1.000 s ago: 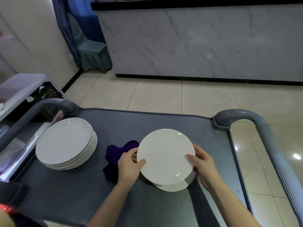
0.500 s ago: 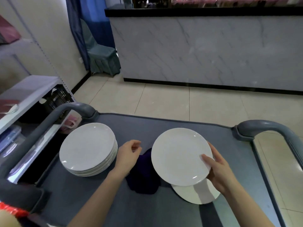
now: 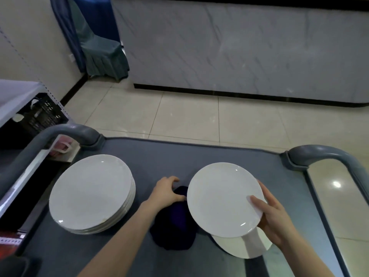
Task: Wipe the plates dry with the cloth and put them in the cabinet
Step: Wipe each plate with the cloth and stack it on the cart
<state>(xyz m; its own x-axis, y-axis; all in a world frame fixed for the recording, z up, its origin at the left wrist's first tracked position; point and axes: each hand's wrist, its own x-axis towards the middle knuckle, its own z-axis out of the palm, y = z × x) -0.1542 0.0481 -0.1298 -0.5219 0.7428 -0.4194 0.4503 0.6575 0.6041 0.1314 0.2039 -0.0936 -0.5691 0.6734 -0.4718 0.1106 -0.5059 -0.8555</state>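
Observation:
My right hand (image 3: 274,215) grips a white plate (image 3: 219,198) by its right rim and holds it tilted above the grey cart top (image 3: 179,156). Another white plate (image 3: 237,246) lies on the cart beneath it, mostly covered. My left hand (image 3: 165,191) rests with curled fingers on the top of a dark purple cloth (image 3: 175,226), which is crumpled on the cart between the plates. A stack of several white plates (image 3: 89,190) stands on the cart's left side.
Grey cart handles rise at the left (image 3: 65,130) and right (image 3: 323,154). A shelf with a black crate (image 3: 42,114) stands to the left. Tiled floor (image 3: 199,116), a marble counter front (image 3: 239,47) and a covered chair (image 3: 101,48) lie beyond.
My left hand let go of the plate and came down onto the purple cloth. My right hand alone now holds the plate, lifted off the plate below. The view shifted left.

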